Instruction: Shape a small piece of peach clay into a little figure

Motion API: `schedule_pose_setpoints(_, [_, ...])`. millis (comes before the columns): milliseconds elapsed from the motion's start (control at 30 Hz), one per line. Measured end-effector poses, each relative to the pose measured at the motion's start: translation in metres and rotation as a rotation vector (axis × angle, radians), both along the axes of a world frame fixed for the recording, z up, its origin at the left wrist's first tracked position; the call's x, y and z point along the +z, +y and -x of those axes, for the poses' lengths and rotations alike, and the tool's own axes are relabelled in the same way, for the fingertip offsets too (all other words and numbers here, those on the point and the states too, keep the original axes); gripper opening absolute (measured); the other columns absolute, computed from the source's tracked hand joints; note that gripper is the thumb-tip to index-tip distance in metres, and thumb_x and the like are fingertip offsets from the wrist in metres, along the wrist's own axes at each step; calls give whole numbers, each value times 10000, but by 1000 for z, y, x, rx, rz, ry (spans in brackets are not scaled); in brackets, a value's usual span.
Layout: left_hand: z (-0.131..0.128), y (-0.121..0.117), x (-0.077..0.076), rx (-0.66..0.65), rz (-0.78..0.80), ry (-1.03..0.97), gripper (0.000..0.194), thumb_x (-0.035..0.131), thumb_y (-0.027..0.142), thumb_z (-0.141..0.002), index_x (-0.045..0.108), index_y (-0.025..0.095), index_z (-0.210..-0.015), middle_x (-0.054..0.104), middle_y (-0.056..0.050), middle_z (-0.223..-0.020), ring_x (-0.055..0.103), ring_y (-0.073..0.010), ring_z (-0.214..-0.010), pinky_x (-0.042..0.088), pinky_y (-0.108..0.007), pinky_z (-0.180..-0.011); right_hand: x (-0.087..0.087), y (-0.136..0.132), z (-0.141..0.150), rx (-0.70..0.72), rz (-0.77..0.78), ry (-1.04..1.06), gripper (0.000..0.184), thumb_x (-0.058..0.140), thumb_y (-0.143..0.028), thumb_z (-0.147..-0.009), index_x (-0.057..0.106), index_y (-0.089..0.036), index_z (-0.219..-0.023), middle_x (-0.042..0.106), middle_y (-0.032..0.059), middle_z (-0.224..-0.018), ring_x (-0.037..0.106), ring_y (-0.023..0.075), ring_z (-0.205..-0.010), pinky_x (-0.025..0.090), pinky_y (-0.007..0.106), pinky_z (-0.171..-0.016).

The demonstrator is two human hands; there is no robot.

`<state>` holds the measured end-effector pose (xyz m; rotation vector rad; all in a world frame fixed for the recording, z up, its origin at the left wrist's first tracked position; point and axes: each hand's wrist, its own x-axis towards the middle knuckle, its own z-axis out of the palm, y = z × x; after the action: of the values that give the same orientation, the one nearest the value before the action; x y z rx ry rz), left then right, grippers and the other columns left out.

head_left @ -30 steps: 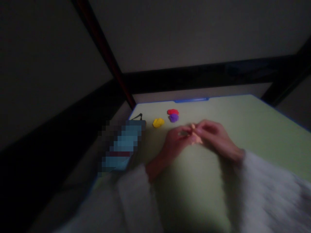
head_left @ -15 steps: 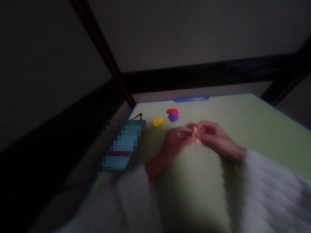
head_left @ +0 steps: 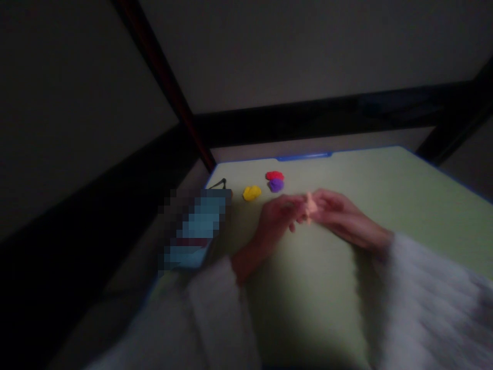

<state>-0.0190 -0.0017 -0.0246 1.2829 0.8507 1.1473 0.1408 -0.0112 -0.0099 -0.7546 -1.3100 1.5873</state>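
Between the fingertips of both hands is a small lump of peach-coloured modelling clay (head_left: 309,207), its outline uneven and blurred. My left hand (head_left: 274,220) pinches it from the left. From the right, my right hand (head_left: 339,213) grips the same piece with bent fingers. Beyond my left hand lies a yellow clay lump (head_left: 251,193) on the tabletop. Farther back, a purple clay lump (head_left: 276,185) touches a red clay lump (head_left: 275,176) behind it.
The pale green table (head_left: 304,298) has a blue edge and a blue handle-like strip (head_left: 304,156) at the far side. A pixelated blue object (head_left: 200,226) lies at the left edge, with a thin black piece (head_left: 219,183) behind it. A wall stands beyond the table.
The peach clay has turned between my fingers and now looks more upright and compact. My left fingers have shifted slightly, with one fingertip now showing below. The lumps on the table stay put.
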Motion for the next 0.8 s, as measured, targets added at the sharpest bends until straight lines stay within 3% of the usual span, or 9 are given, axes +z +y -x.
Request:
schedule_pose_setpoints(200, [3, 1, 1, -109, -49, 14, 175, 685, 295, -679, 659, 146, -768, 620, -1, -671, 483, -52, -507, 293, -181, -430, -1, 0, -2, 24, 29, 14, 238, 731, -149, -626, 633, -204, -835, 664, -15, -785, 611, 108, -695, 486, 262, -711])
schedule_pose_setpoints(500, [3, 1, 0, -7, -10, -94, 161, 714, 267, -638, 644, 139, -706, 540, 35, -579, 353, -27, -455, 226, -190, -425, -2, -2, 1, -86, 271, 110, 339, 742, -145, -630, 630, -225, -941, 701, -3, -902, 661, 95, -740, 540, 224, -754])
schedule_pose_setpoints(800, [-1, 1, -8, 40, -12, -101, 174, 696, 285, -657, 613, 134, -681, 491, 45, -581, 342, -32, -478, 235, -189, -440, -3, -4, 6, -121, 226, 184, 309, 763, -141, -628, 630, -203, -900, 722, 9, -867, 672, 100, -778, 530, 205, -765])
